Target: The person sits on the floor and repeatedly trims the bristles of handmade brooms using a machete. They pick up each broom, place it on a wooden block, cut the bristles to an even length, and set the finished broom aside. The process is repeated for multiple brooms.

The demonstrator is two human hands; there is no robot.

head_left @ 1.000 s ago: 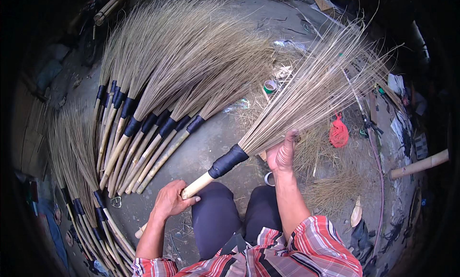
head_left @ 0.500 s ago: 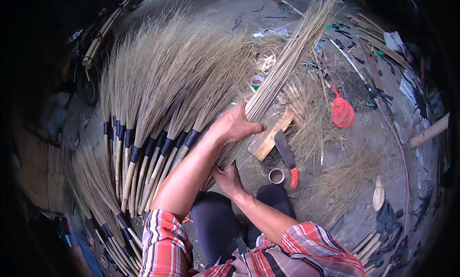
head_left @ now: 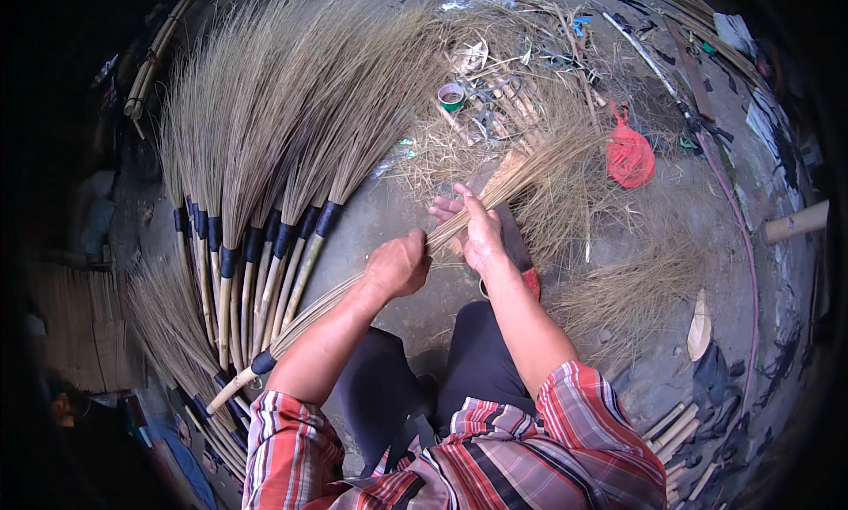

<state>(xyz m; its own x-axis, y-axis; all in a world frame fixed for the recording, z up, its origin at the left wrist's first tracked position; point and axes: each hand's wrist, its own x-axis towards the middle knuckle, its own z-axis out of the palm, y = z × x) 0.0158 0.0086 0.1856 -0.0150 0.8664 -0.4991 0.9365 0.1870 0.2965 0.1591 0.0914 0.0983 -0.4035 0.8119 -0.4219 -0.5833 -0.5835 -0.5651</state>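
The right hand (head_left: pixel 482 238), fingers spread, has moved tipward past the left hand (head_left: pixel 399 264), which clenches the slim, tan-bristled broom (head_left: pixel 449 229) beyond its black binding (head_left: pixel 263 362).

Nr your L hand (head_left: pixel 397 264) you've room: bare floor (head_left: pixel 364 219) btwn it & the broom pile (head_left: pixel 291 148). Held broom (head_left: pixel 523 180) cuts diag. across your front, blocking a straight reach fwd. Just R of your R hand (head_left: pixel 480 234), a knife (head_left: pixel 512 234) obstructs. Further R, straw (head_left: pixel 632 307) & red bag (head_left: pixel 630 157) take up floor; knees (head_left: pixel 380 373) close off your nr side.
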